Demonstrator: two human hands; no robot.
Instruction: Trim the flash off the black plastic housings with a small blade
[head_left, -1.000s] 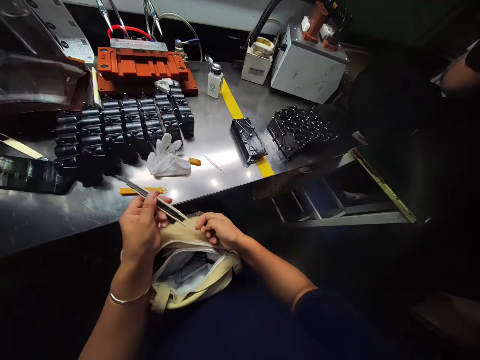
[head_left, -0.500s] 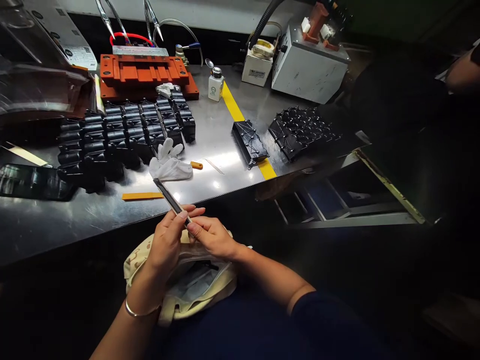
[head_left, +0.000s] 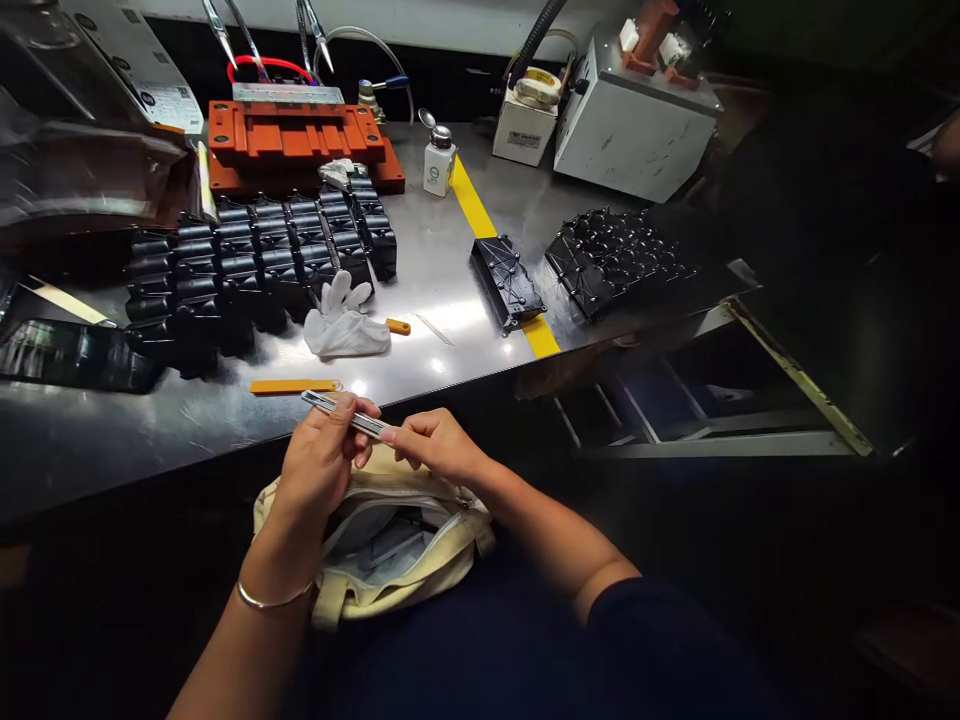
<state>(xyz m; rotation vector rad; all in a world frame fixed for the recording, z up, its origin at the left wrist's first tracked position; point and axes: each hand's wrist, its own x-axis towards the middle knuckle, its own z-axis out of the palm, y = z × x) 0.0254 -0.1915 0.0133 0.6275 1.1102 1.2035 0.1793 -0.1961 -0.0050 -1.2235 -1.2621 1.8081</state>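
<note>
A slim silver utility knife with a dark slot along its body lies between my two hands, just past the bench's front edge. My left hand is closed round its middle, thumb on top. At its right end, my right hand pinches it between thumb and fingers. No blade can be made out. Below both hands, on my lap, a cream bag gapes with its zip undone; its contents are hard to make out. On the bench near my left hand lies a flat orange strip.
A white glove, an orange-handled tool and rows of black plastic trays lie on the metal bench. Behind are an orange fixture, a white pump bottle and a grey machine. Black parts sit on yellow tape.
The utility knife has swung from a steep slant to a flatter one, its far end coming down and nearer. Both hands still hold it. The camera view has shifted slightly.
</note>
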